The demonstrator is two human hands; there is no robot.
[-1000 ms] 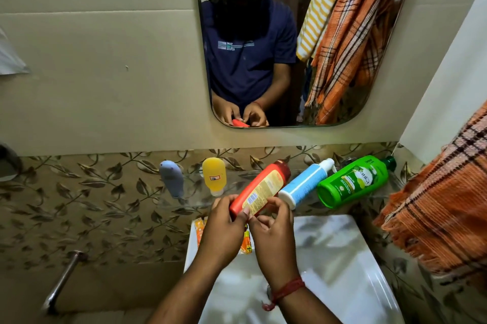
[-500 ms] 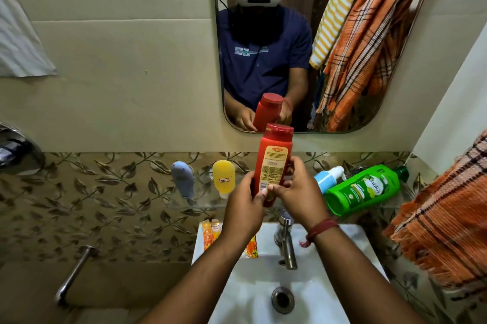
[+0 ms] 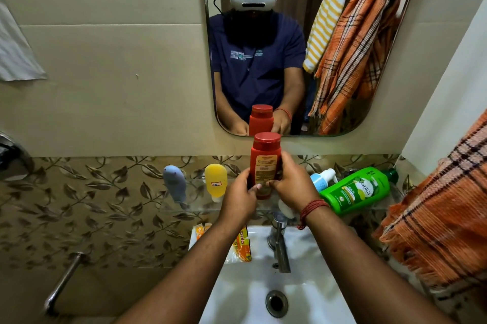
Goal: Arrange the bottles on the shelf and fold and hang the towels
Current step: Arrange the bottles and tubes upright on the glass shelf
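A red bottle (image 3: 264, 163) stands upright over the glass shelf (image 3: 200, 206), cap up. My left hand (image 3: 241, 198) and my right hand (image 3: 292, 186) both grip its lower half. On the shelf to the left stand a grey-blue bottle (image 3: 174, 184) and a yellow bottle (image 3: 216, 181). To the right a white and blue bottle (image 3: 322, 178) and a green bottle (image 3: 355, 190) lie on their sides. An orange plaid towel (image 3: 437, 221) hangs at the right edge.
Below the shelf is a white sink (image 3: 311, 294) with a chrome tap (image 3: 279, 242) and an orange packet (image 3: 242, 244) on its rim. The mirror (image 3: 369, 102) above reflects towels on a rail. A metal pipe (image 3: 63, 281) sticks out at lower left.
The red bottle went from tilted to upright in both hands and now sits a little lower, close to the shelf. The view has tipped down toward the sink.
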